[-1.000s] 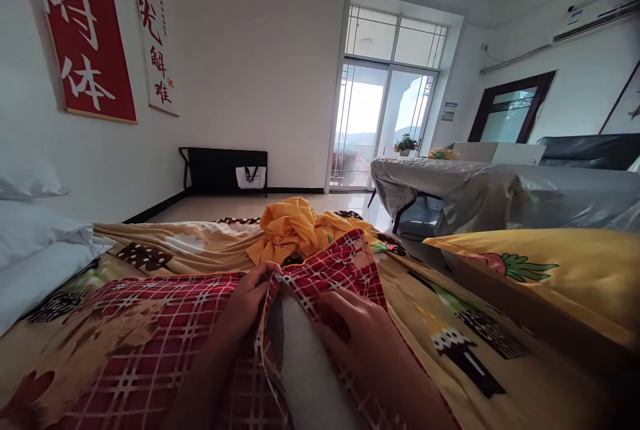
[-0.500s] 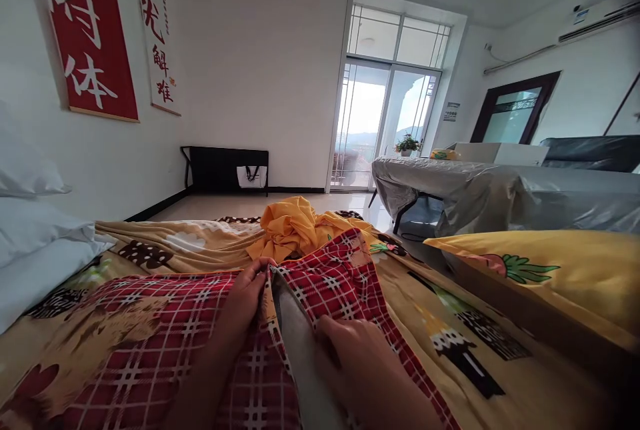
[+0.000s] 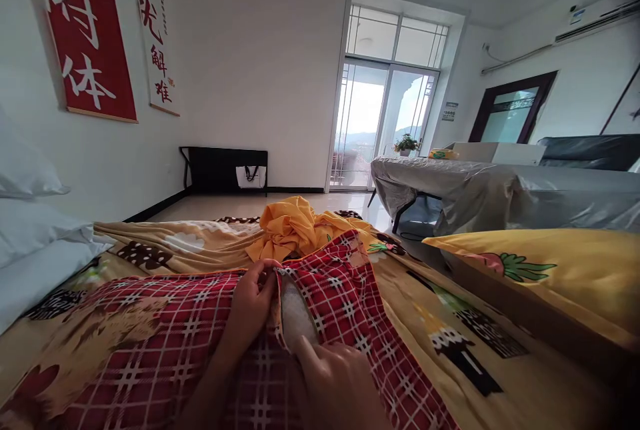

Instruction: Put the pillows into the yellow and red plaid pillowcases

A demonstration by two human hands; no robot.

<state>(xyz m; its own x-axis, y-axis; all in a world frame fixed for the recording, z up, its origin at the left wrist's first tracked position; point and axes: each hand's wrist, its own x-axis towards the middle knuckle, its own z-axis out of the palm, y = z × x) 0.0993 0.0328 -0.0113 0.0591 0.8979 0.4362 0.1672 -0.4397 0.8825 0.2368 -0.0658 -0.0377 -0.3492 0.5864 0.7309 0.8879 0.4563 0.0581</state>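
A red plaid cover point(image 3: 150, 323) with a zipper opening lies across the bed in front of me. My left hand point(image 3: 253, 307) pinches the cover's edge at the far end of the opening. My right hand point(image 3: 335, 383) grips the other side of the opening lower down, nearer to me. Between my hands a white pillow insert point(image 3: 295, 313) shows through the gap. A crumpled orange cloth point(image 3: 295, 227) lies just beyond the cover.
A yellow patterned blanket point(image 3: 475, 343) covers the bed. White pillows point(image 3: 35, 243) are stacked at the left. A yellow pillow point(image 3: 550, 270) lies at the right. Beyond stand a plastic-covered table point(image 3: 500, 190), a black bench point(image 3: 225, 167) and glass doors point(image 3: 385, 123).
My right hand has slid back toward me along the opening, and the gap showing the white insert has become shorter and narrower. My left hand has stayed at the far end.
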